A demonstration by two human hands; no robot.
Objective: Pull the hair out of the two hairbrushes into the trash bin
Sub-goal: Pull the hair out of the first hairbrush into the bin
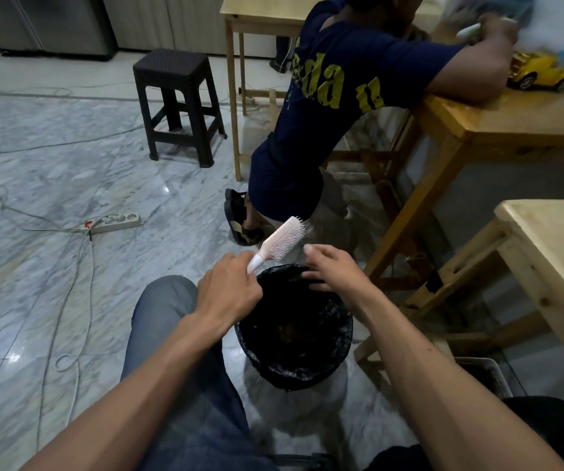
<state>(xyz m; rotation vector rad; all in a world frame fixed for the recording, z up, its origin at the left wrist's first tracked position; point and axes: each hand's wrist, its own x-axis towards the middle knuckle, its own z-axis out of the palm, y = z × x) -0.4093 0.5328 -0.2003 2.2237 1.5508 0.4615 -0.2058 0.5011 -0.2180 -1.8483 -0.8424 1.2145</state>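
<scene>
My left hand (229, 288) grips the handle of a pale pink hairbrush (282, 241), which points up and to the right above the far rim of the trash bin (253, 348). The bristles face right and look free of hair from here. The bin is lined with a black bag and stands on the floor between my knees. My right hand (333, 268) hovers over the bin's far rim, just right of the brush head, fingers loosely spread and holding nothing that I can see. Only one hairbrush is in view.
Another person (335, 96) in a dark blue shirt leans on a wooden table (511, 120) just beyond the bin. A second wooden table (559, 253) is at my right. A dark stool (178, 103), a power strip (114, 223) and loose cables lie on the marble floor to the left.
</scene>
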